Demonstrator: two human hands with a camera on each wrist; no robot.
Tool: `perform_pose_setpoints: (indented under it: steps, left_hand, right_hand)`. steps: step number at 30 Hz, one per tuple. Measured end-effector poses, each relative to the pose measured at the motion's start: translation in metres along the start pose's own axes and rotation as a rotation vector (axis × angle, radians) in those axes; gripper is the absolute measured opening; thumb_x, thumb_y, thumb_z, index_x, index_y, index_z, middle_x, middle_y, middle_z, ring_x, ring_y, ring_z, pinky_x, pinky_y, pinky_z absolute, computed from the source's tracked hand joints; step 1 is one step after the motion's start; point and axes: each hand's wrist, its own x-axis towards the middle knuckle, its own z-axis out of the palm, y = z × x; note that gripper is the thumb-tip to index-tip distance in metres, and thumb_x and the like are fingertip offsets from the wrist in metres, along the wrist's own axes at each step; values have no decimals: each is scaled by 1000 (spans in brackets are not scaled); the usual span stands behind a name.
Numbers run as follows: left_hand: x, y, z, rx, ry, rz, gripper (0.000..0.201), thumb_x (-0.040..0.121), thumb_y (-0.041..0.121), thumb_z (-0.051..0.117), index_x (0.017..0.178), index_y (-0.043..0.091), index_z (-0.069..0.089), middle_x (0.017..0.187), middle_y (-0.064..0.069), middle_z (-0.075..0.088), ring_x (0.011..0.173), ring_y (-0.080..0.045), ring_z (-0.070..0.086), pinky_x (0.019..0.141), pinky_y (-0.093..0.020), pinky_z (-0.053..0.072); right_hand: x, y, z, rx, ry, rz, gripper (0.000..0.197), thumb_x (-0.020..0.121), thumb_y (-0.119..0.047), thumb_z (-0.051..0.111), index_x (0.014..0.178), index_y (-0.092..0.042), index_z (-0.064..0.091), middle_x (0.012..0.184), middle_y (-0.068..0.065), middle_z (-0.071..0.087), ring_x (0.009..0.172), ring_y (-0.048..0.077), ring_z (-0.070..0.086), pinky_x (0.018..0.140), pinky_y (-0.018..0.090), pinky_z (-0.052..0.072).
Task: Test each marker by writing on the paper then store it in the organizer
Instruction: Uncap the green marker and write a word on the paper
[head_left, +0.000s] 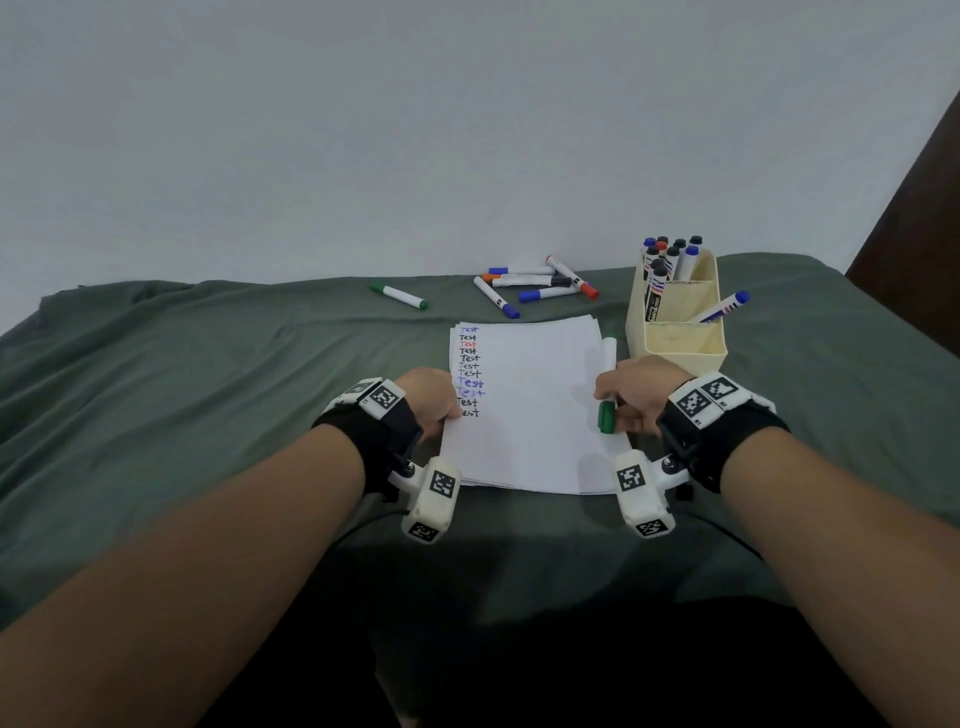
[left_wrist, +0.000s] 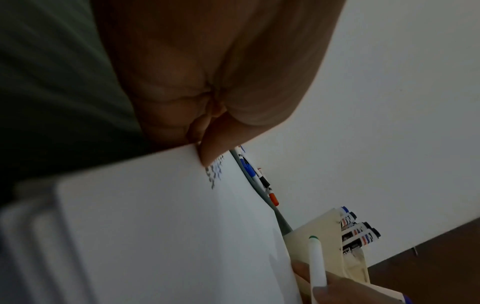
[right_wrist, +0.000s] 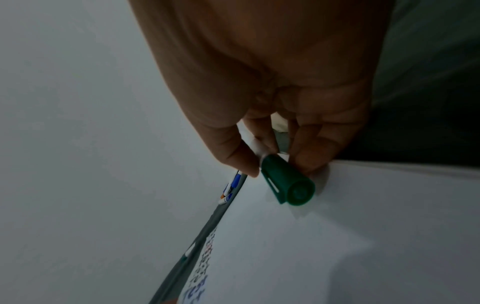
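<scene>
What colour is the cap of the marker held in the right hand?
Green; the cap shows best in the right wrist view.

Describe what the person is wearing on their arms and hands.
Both forearms are bare, no sleeves. Each wrist carries a black strap with white blocks printed with black-and-white square tags. Dark cables trail from them. The hands wear no gloves.

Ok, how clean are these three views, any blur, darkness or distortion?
Head: evenly lit, wide-angle bowing, "Test" lines on the paper legible. Left wrist: dim, left hand soft, paper's near corner blurred. Right wrist: dim and noisy, but the green marker cap stays fairly sharp.
</scene>
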Motion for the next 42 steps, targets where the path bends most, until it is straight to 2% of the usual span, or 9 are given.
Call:
perform_pose_setpoints:
  steps: [8,13,16,20,24,27,36,39,42]
  left_hand:
    - [-5,-4,-6,163,3,50,47,84,-14,57,129,-2,56,127,-26,60,116,-40,60,94,-47,54]
    - [-6,-3,-14,265,35,9,37,87,9,69,122,10,59,99,-8,71,88,-26,69,80,-41,59]
    - [-4,-2,-27,659,108,230,56,85,39,72,134,20,53,118,-1,63,104,-18,60,89,-33,50]
    - [-7,1,-32,629,65,587,60,92,46,62,146,33,42,146,6,46,131,-13,45,109,-36,38]
    - [-12,10,-27,652,52,813,29,100,34,49,127,24,57,109,11,63,96,-11,57,85,-33,45]
    - [-14,10,-25,587,116,787,13,103,30,44,97,21,51,77,8,52,72,-13,50,70,-35,41]
    - [3,4,-49,532,146,670,20,89,55,60,101,40,65,65,16,54,57,2,48,59,-21,35]
    - [9,-7,-69,626,163,556,35,85,67,53,107,41,55,66,11,54,58,-7,53,57,-28,39]
    - [18,-23,-94,765,192,398,33,93,40,55,117,20,43,88,-1,61,81,-27,63,70,-34,46]
  right_hand:
    - [-6,-6,7,-78,36,-110,18,86,0,66,103,1,65,93,21,67,89,42,72,84,56,60]
    - [-18,-20,27,132,26,-280,24,82,1,76,97,-16,68,104,12,72,94,29,73,81,43,63]
    - [-27,-27,43,263,-48,-342,22,79,7,76,90,-12,71,101,14,74,96,26,72,83,36,62]
    - [-42,-36,63,669,-209,-335,16,80,15,73,90,2,71,93,23,71,91,32,73,80,29,61]
    - [-52,-45,77,718,-311,-400,12,81,8,76,91,1,73,91,19,75,84,26,74,75,24,59]
    - [-53,-52,82,630,-285,-412,10,82,-2,80,91,-3,75,85,15,67,69,17,60,64,22,53]
    - [-44,-40,92,624,-273,-407,12,81,-9,83,92,-8,79,76,6,66,63,12,52,59,21,47]
    - [-39,-37,95,682,-245,-387,12,84,-10,81,95,-8,79,76,7,70,64,13,57,59,21,51]
    - [-27,-33,91,742,-231,-303,14,85,-10,80,98,-5,77,77,6,71,66,14,60,60,21,53]
